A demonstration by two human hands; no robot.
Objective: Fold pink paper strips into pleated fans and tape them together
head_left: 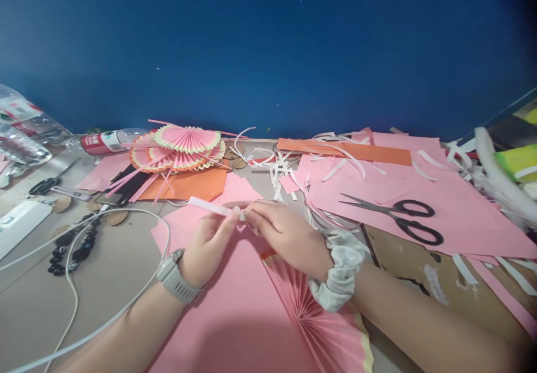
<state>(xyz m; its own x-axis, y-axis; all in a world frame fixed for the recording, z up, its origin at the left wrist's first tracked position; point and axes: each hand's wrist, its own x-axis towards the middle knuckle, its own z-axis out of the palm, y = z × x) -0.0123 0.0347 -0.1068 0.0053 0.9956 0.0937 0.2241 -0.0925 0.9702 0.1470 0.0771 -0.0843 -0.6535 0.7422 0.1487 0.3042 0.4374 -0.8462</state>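
My left hand (207, 244), with a grey watch on the wrist, and my right hand (285, 233), with a white scrunchie on the wrist, meet over a pink paper sheet (235, 317). Both pinch a narrow folded strip of pale paper (210, 207) that sticks out to the left from the fingertips. A pleated pink paper fan (327, 322) lies under my right wrist.
Black scissors (398, 219) lie on pink sheets at the right. Finished pleated fans (184, 149) sit at the back on orange paper. White cables (84, 261), black beads (71, 244), plastic bottles (25, 132) and paper scraps (285, 166) crowd the left and back.
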